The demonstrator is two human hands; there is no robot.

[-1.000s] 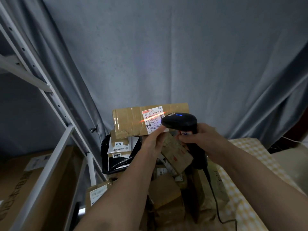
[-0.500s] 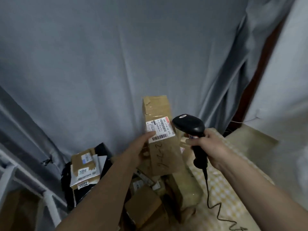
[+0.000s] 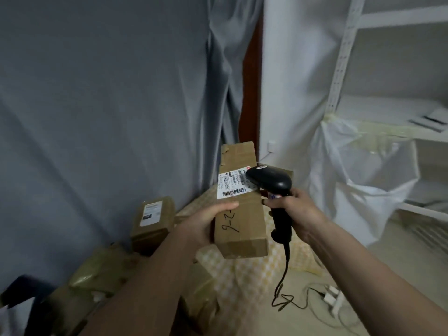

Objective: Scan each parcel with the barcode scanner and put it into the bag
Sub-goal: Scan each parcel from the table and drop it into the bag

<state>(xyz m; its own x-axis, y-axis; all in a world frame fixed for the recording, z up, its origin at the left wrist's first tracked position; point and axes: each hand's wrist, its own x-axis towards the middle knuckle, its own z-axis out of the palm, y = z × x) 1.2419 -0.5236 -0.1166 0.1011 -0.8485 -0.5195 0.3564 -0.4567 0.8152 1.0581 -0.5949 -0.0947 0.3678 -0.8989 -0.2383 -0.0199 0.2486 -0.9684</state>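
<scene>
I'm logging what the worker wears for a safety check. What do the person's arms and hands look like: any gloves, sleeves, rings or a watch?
Both forearms are bare as far as the picture shows, with no sleeves in view. The left hand and right hand wear no gloves. No watch, band or ring is visible on either.

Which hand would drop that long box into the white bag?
Probably the left hand: it already grips the cardboard parcel, while the right hand is occupied holding the barcode scanner. The white bag hangs to the right.
</scene>
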